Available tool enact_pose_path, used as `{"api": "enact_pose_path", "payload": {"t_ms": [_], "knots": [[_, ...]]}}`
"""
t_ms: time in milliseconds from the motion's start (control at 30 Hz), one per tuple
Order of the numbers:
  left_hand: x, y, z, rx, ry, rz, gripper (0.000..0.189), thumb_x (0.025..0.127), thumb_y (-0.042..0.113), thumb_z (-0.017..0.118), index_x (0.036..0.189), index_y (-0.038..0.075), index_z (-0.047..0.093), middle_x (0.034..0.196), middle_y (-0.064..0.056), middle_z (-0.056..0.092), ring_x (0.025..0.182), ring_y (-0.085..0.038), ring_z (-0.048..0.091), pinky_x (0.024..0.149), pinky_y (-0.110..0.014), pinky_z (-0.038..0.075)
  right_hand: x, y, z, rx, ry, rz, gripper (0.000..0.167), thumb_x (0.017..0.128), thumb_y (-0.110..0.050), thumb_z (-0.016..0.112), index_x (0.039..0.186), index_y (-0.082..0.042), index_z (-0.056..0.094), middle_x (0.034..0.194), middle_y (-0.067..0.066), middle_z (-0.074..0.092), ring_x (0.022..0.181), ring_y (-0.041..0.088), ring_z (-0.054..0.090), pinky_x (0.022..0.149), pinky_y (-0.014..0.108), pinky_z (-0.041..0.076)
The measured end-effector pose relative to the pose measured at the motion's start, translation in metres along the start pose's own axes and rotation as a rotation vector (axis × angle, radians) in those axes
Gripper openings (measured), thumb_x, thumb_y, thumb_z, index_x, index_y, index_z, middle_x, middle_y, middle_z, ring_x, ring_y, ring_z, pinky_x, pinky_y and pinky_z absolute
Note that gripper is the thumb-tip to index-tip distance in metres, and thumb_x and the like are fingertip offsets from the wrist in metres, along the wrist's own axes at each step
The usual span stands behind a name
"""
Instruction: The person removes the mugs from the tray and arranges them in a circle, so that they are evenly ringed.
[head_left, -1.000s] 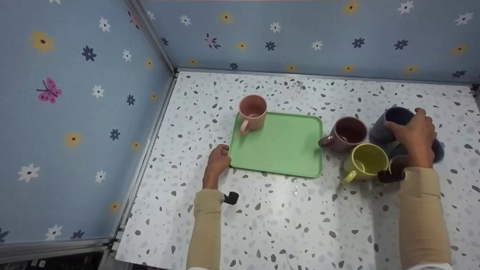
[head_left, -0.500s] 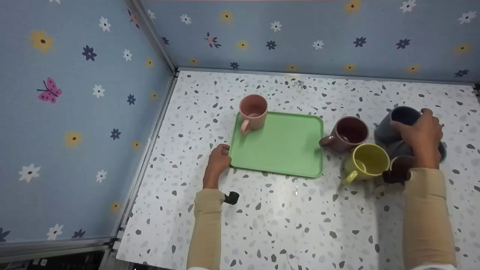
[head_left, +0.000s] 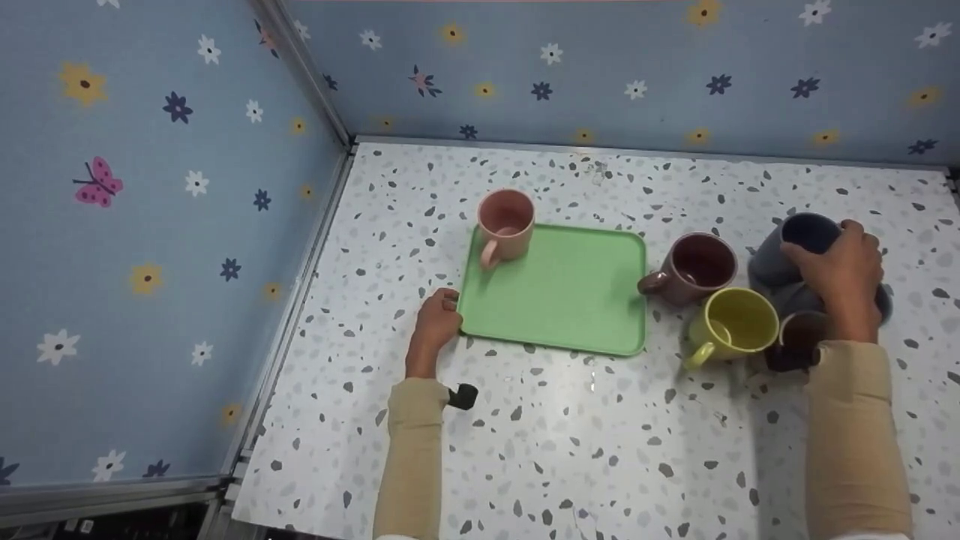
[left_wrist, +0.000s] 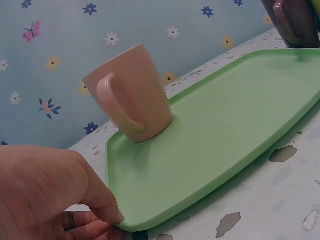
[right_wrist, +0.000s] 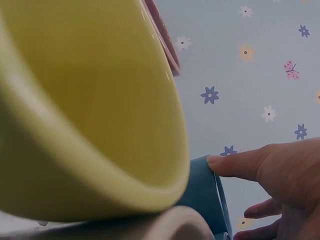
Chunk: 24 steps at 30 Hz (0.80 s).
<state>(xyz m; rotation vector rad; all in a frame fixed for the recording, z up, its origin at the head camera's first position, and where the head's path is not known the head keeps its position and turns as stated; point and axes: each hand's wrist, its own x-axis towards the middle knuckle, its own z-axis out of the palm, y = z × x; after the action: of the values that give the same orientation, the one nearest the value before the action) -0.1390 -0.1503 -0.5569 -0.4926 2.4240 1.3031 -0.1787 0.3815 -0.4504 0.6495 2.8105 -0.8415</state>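
Observation:
My left hand pinches the near-left corner of a green tray, the thumb on its rim in the left wrist view. A pink mug stands upright at the tray's far-left corner, handle toward me. Over at the right, my right hand grips a blue-grey mug by its rim, thumb on the near side. In the right wrist view the thumb lies at the blue mug's edge. Another bluish piece shows partly from under the hand.
A maroon mug stands close by the tray's right edge, its handle overlapping that edge. In front of it is a yellow mug. A brown mug sits partly behind the right wrist. Flowered walls bound the speckled table.
My right hand and the blue-grey mug have shifted slightly to the right, uncovering more of the brown mug, then stayed put over the last half second. The left hand and tray are unmoved.

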Motion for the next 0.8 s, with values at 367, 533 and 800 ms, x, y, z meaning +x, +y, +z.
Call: {"api": "enact_pose_path", "payload": {"t_ms": [367, 533, 800], "knots": [[0.000, 0.000, 0.001, 0.004, 0.009, 0.015, 0.055, 0.075, -0.004, 0.039, 0.128, 0.005, 0.053, 0.118, -0.016, 0.056, 0.105, -0.027, 0.051, 0.089, -0.039, 0.043, -0.011, -0.027, 0.002, 0.052, 0.098, -0.096, 0.086, 0.091, -0.049, 0.048, 0.152, -0.001, 0.010, 0.154, 0.030, 0.009, 0.140, 0.049, 0.013, 0.112, 0.061, 0.013], [-0.001, 0.001, 0.002, 0.002, 0.010, 0.023, 0.056, 0.076, -0.004, 0.036, 0.129, 0.004, 0.052, 0.115, -0.016, 0.055, 0.100, -0.025, 0.048, 0.084, -0.036, 0.041, -0.017, -0.050, 0.008, 0.071, 0.162, -0.203, 0.079, 0.091, -0.041, 0.053, 0.150, -0.001, 0.019, 0.153, 0.028, 0.016, 0.140, 0.045, 0.018, 0.112, 0.058, 0.017], [-0.001, 0.001, 0.003, 0.004, 0.025, 0.039, 0.055, 0.076, -0.005, 0.036, 0.129, 0.002, 0.052, 0.104, -0.011, 0.051, 0.092, -0.023, 0.043, 0.078, -0.033, 0.037, -0.027, -0.084, 0.025, 0.140, 0.218, -0.397, 0.069, 0.090, -0.029, 0.060, 0.146, -0.001, 0.032, 0.148, 0.025, 0.028, 0.137, 0.039, 0.029, 0.114, 0.050, 0.023]]}}
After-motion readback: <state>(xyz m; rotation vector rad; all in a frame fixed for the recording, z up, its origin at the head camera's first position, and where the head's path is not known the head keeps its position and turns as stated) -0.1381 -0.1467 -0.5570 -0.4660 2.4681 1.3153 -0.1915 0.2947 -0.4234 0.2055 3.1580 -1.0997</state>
